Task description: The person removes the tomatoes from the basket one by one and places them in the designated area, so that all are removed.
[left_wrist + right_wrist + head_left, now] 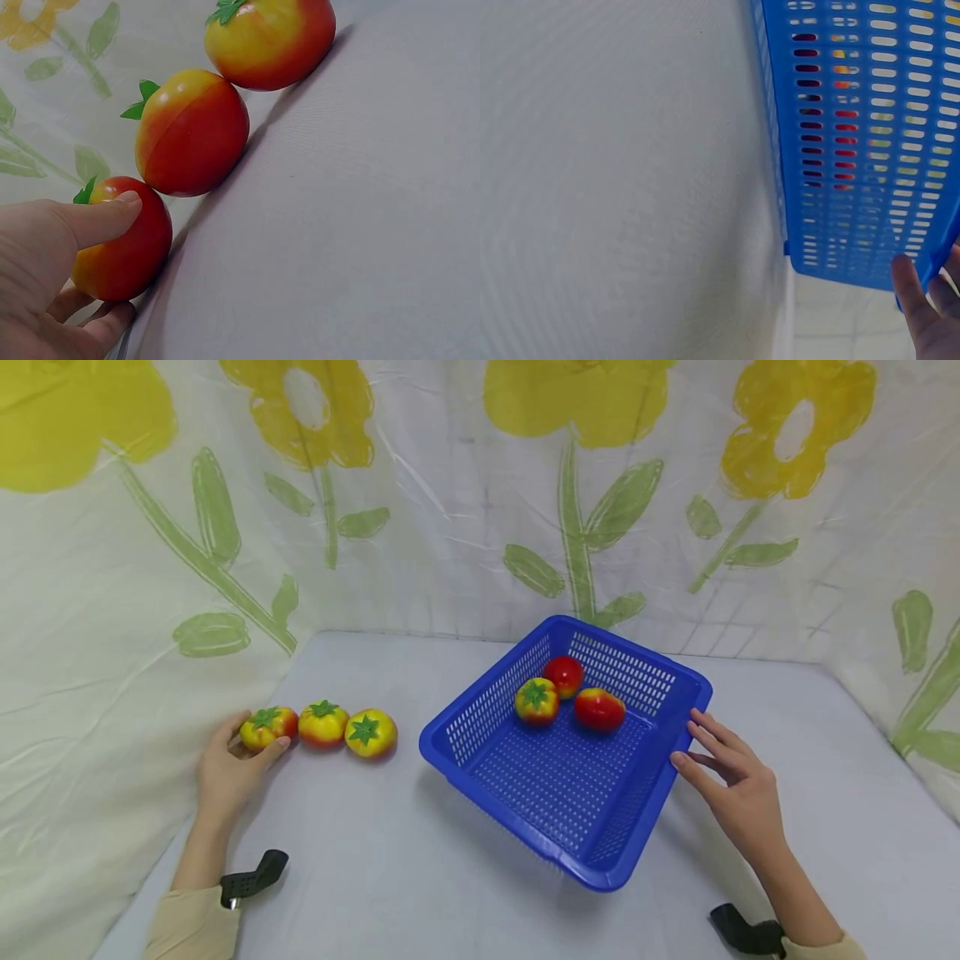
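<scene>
The left hand (231, 783) has its fingers part-closed round a glossy, round yellow-and-red tomato with a green star-shaped leaf (264, 727), the thumb on its near side and other fingers opposite. This held tomato is at the left end of a short row on the pale worktop (352, 860), touching a middle yellow-and-red tomato with a green leaf (324, 727); just beside that sits a rounder, mostly yellow tomato with a green leaf (372, 734). To the right of the row is a rectangular blue perforated plastic basket (555, 785), turned at an angle. The right hand (742, 797) has bent, slightly spread fingers, narrowly parted from the thumb, holding the basket's right rim, with one finger against the outer wall. Toward the back of the basket lie three more: a yellow-and-red tomato with its green leaf showing (536, 702), a red tomato farther back (564, 677) and a red, yellow-tinged tomato (600, 710) on its right. Behind, a white sheet printed with yellow flowers (450, 510) hangs beyond the worktop
</scene>
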Demonstrator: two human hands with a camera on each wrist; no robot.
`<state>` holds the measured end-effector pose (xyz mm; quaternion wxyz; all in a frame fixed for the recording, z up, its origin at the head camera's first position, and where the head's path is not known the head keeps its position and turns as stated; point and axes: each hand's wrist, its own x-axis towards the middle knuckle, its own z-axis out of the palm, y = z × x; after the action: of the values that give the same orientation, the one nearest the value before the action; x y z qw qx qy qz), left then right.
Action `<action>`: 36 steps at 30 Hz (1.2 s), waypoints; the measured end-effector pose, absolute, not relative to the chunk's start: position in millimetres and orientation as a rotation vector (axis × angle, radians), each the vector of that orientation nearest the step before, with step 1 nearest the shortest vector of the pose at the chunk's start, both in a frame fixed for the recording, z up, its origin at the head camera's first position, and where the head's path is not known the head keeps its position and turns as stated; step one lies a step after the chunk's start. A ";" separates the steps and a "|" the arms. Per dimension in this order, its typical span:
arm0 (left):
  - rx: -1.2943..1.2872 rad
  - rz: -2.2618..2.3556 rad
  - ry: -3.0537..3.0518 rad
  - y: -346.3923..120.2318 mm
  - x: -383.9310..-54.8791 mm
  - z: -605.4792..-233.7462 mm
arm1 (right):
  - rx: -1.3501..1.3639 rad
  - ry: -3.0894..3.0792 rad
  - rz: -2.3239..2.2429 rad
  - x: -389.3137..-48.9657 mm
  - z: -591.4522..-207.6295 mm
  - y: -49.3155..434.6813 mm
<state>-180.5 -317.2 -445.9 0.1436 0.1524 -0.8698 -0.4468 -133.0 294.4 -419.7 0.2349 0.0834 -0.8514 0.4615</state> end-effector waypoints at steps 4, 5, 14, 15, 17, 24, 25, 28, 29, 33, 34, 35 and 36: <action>0.443 -1.300 -2.508 -316.8 -181.1 -446.2 | 0.241 -2.331 1.264 -134.0 -421.0 295.5; 0.444 -1.301 -2.508 -316.6 -181.2 -446.1 | 0.241 -2.331 1.264 -134.0 -421.2 295.4; 0.450 -1.293 -2.506 -315.7 -181.3 -446.1 | 0.255 -2.324 1.276 -133.0 -419.4 294.9; 0.451 -1.291 -2.505 -315.6 -181.2 -445.9 | 0.260 -2.321 1.277 -133.1 -419.1 295.0; 0.448 -1.285 -2.504 -315.3 -180.9 -445.6 | 0.264 -2.320 1.278 -133.0 -419.1 295.1; 0.434 -1.280 -2.507 -314.6 -179.6 -444.4 | 0.271 -2.320 1.278 -133.1 -419.6 295.3; 0.433 -1.281 -2.508 -314.7 -179.5 -444.4 | 0.272 -2.321 1.276 -133.0 -419.6 295.3; 0.421 -1.283 -2.515 -315.5 -179.5 -444.3 | 0.273 -2.320 1.275 -132.6 -419.3 295.2; 0.414 -1.284 -2.517 -315.8 -179.5 -444.3 | 0.275 -2.319 1.274 -132.5 -419.2 295.3; 0.380 -1.297 -2.525 -317.0 -179.4 -444.2 | 0.283 -2.314 1.273 -133.0 -419.5 295.4; 0.371 -1.304 -2.524 -317.2 -179.3 -444.2 | 0.283 -2.314 1.271 -133.2 -419.8 295.4; 0.364 -1.308 -2.524 -317.2 -179.2 -444.2 | 0.281 -2.315 1.269 -133.5 -420.1 295.4; 0.360 -1.313 -2.523 -317.2 -179.1 -444.3 | 0.276 -2.317 1.267 -133.6 -420.4 295.3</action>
<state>-179.1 -317.2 -444.3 0.1367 0.1242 -0.8718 -0.4537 -133.6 295.3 -420.4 0.2407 0.1008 -0.8470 0.4631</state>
